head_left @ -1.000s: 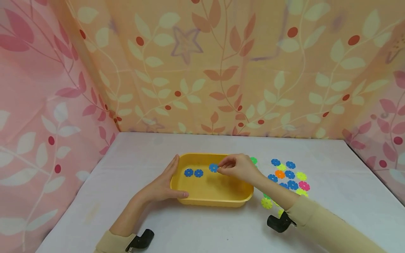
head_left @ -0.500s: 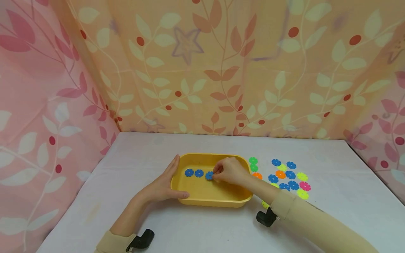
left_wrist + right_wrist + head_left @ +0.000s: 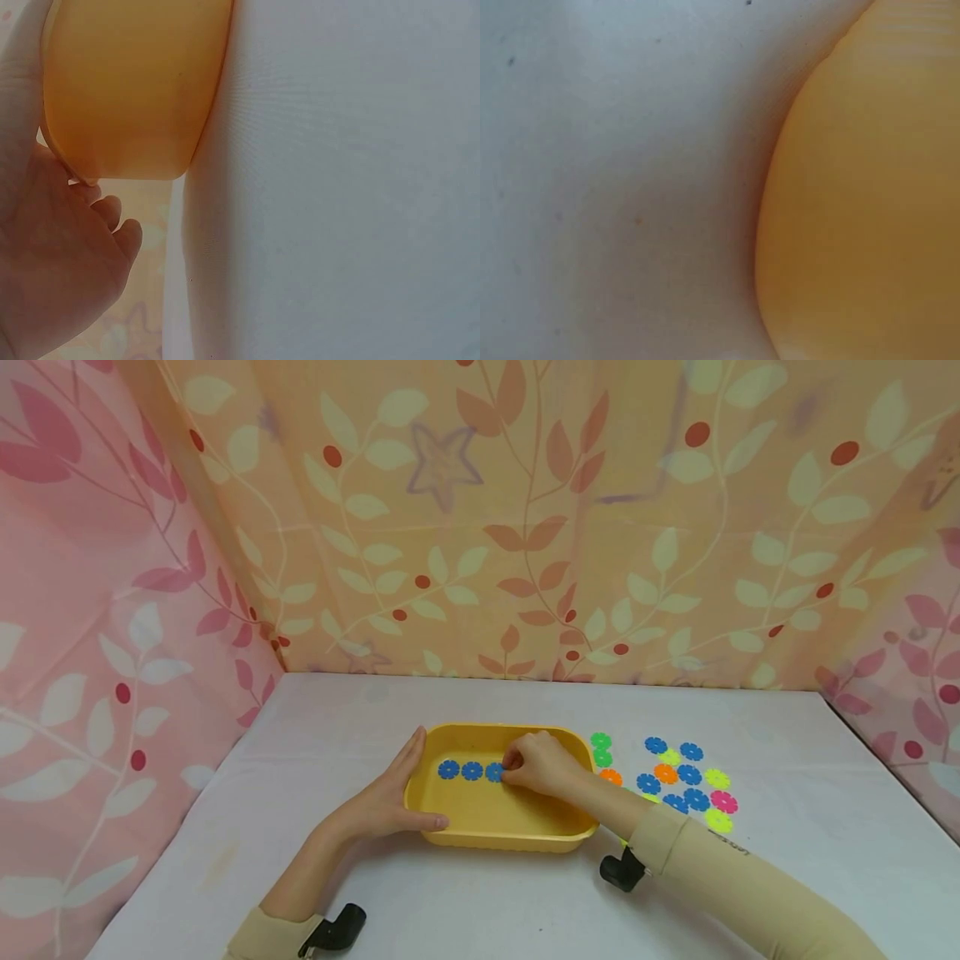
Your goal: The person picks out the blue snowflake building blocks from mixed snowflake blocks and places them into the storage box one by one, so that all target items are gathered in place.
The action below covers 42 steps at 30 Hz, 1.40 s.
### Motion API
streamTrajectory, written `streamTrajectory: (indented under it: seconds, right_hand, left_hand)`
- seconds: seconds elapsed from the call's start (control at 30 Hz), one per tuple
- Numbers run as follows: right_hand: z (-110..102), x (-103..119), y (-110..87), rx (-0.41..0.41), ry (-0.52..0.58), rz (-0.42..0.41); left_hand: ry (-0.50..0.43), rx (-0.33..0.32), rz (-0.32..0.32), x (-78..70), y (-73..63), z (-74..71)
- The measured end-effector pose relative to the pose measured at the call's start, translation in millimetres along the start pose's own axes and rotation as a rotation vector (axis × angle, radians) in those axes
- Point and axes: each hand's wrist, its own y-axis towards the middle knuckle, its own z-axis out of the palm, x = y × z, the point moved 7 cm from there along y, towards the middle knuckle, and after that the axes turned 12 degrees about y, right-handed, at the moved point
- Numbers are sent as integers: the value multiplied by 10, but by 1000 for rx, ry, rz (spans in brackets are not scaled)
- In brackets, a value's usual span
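Three blue notched plastic discs lie in a row inside a yellow plastic tray: the left disc, the middle disc and the right disc. Above the tray floor, my right hand pinches the right disc at its edge, partly covering it. My left hand grips the tray's left end, thumb over the front rim and fingers along the far left side. In the left wrist view the left hand lies against the tray wall. The right wrist view shows only the tray's outside and cloth.
Right of the tray, loose discs are scattered on the white cloth: several blue ones, a pink disc, an orange disc, yellow ones and green discs. A patterned curtain stands behind the table.
My right hand has moved left and down with the blue disc, bringing it into line beside the other two. The left hand and tray stay in place.
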Motion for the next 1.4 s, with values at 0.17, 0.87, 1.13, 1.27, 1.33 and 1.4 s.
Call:
streamTrajectory:
  seconds: [0.17,0.87,1.13,1.27,1.33,1.4]
  right_hand:
    - [-27,6,-6,-23,-1,-26]
    - [-618,-229,-508,-184,531,146]
    - [-768,-514,-813,-197,614,219]
    - [-840,-699,-964,-204,619,249]
    - [-887,-801,-1038,-211,596,257]
    - [-940,-907,-1114,-222,563,262]
  left_hand:
    - [-2,0,4,-20,2,-7]
    - [10,-4,22,-21,-18,-4]
    - [8,-5,22,-20,-19,-7]
    - [8,-7,26,-18,-9,-1]
    - [10,-8,24,-15,-6,1]
    - [11,-8,20,-12,-5,1]
